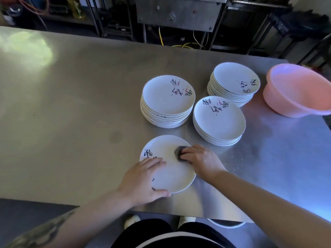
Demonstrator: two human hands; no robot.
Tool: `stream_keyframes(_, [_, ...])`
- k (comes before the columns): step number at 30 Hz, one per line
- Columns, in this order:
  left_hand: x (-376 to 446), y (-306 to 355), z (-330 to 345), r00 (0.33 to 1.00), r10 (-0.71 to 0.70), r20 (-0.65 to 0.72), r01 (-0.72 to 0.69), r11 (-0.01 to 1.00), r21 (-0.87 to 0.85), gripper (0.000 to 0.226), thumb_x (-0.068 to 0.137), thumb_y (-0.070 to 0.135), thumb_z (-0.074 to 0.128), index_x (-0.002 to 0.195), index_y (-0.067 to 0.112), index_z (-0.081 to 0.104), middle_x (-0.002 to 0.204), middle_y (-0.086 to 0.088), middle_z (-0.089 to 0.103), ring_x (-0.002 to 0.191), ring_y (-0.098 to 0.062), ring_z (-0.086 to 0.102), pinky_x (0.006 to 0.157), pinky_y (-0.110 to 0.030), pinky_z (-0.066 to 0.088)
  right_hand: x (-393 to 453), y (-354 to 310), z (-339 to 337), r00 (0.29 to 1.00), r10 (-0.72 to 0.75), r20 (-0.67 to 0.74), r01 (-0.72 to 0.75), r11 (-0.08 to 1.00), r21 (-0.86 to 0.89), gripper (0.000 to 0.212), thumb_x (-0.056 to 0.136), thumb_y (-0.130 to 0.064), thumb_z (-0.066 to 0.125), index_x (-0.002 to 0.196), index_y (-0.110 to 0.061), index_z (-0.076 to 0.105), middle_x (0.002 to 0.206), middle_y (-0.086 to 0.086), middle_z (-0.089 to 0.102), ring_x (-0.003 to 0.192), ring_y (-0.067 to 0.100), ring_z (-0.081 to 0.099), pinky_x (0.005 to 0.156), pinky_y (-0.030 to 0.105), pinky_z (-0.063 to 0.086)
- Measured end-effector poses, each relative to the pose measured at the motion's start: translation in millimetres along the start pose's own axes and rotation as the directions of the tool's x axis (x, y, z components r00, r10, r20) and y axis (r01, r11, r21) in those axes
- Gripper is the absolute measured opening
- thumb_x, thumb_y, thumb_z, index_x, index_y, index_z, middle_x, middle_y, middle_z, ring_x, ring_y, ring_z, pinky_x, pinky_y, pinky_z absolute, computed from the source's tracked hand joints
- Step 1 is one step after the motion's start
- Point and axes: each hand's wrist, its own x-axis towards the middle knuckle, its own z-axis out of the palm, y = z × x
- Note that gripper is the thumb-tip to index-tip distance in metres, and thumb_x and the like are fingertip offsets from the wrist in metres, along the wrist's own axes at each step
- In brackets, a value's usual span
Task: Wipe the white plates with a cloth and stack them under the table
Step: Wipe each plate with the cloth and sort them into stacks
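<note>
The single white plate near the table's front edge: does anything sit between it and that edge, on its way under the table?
Nothing visible does. The single white plate lies on bare steel table; the three plate stacks stand behind it.

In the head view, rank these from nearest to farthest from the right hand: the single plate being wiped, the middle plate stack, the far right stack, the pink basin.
From the right hand, which presses the grey cloth:
1. Single plate, under the hand, at the near table edge.
2. Middle plate stack, just beyond, slightly right.
3. Far right stack, farther back.
4. Pink basin, at the right table edge.
</note>
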Motion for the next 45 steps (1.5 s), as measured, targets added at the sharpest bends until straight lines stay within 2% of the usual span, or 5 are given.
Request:
stream_keyframes(8, [24, -39, -16, 0.958, 0.083, 0.276, -0.104, 0.993, 0.06, 0.112, 0.058, 0.087, 0.033, 0.154, 0.032, 0.018, 0.154, 0.027, -0.003, 0.141, 0.011, -0.006, 0.121, -0.021, 0.007, 6, 8, -11, 0.999, -0.053, -0.008, 0.053, 0.998, 0.012, 0.025, 0.072, -0.005, 0.074, 0.088, -0.024, 0.076, 0.098, -0.011, 0.071, 0.08, 0.025, 0.062, 0.053, 0.034, 0.055])
stream_keyframes(14, [-7, 5, 18, 0.992, -0.122, -0.03, 0.121, 0.992, -0.041, 0.09, 0.062, 0.08, 0.047, 0.128, 0.021, 0.064, 0.143, 0.007, 0.052, 0.132, -0.01, 0.048, 0.107, -0.022, 0.034, -24, -16, 2, 0.998, 0.002, -0.055, 0.006, 0.99, 0.142, 0.02, 0.072, -0.017, 0.071, 0.089, -0.027, 0.077, 0.099, -0.015, 0.071, 0.085, 0.017, 0.065, 0.064, 0.024, 0.056])
stream_keyframes(25, [22, -41, 0, 0.97, 0.123, 0.211, -0.127, 0.992, 0.005, 0.106, 0.063, 0.088, 0.033, 0.152, 0.032, 0.025, 0.154, 0.026, 0.002, 0.141, 0.012, -0.006, 0.113, -0.01, -0.011, -38, -15, 0, 0.999, 0.011, -0.045, -0.007, 0.997, 0.082, 0.027, 0.08, -0.042, 0.065, 0.097, -0.024, 0.074, 0.112, -0.009, 0.068, 0.099, 0.019, 0.063, 0.08, 0.037, 0.054])
stream_keyframes(38, [25, -40, 1, 0.985, 0.081, 0.15, -0.063, 0.99, -0.125, 0.116, 0.057, 0.099, 0.025, 0.148, 0.029, 0.038, 0.151, 0.028, 0.013, 0.141, 0.012, 0.006, 0.115, -0.011, -0.003, -41, -36, 11, 0.95, -0.237, -0.203, 0.216, 0.969, -0.121, 0.032, 0.102, -0.03, 0.043, 0.094, -0.019, 0.072, 0.107, -0.009, 0.068, 0.094, 0.017, 0.063, 0.07, 0.032, 0.053])
stream_keyframes(45, [32, -25, -23, 0.998, -0.035, -0.051, 0.002, 0.84, -0.542, 0.066, 0.074, 0.085, 0.048, 0.115, 0.037, 0.068, 0.124, 0.021, 0.064, 0.125, 0.005, 0.049, 0.11, -0.025, 0.034, -4, -39, -45, 0.939, -0.132, -0.318, 0.144, 0.99, 0.013, 0.02, 0.097, -0.027, 0.054, 0.095, -0.013, 0.068, 0.103, -0.005, 0.066, 0.09, 0.02, 0.06, 0.075, 0.032, 0.049])
